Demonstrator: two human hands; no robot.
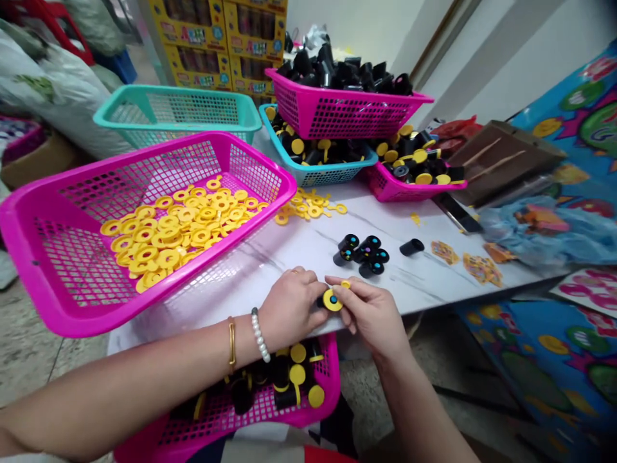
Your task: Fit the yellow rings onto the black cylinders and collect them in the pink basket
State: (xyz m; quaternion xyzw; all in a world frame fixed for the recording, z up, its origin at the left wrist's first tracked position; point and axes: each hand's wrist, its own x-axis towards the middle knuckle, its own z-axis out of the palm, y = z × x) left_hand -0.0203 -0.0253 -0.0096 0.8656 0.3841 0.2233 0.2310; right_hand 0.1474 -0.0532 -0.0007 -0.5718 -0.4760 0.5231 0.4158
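My left hand (pixel 292 305) is closed around a small black cylinder (pixel 320 301), which it mostly hides. A yellow ring cap (pixel 328 304) sits at the cylinder's end, with a blue-green dot showing through its hole. My right hand (pixel 373 312) pinches the cap near its small tab. Just beyond my hands, several black cylinders (pixel 371 267) stand in a cluster, coloured dots on their tops. A single black cylinder (pixel 411 247) lies to their right. Loose yellow ring caps (pixel 176 231) fill part of the large pink basket (pixel 77 321) at the left.
Below the table edge, a pink basket (pixel 332 379) holds capped black cylinders. More yellow rings (pixel 313 207) lie on the white table (pixel 289 247). Behind are a teal basket (pixel 178 90), a stacked pink basket (pixel 357 116) of black cylinders, a phone (pixel 457 213) and small printed packets (pixel 482 269).
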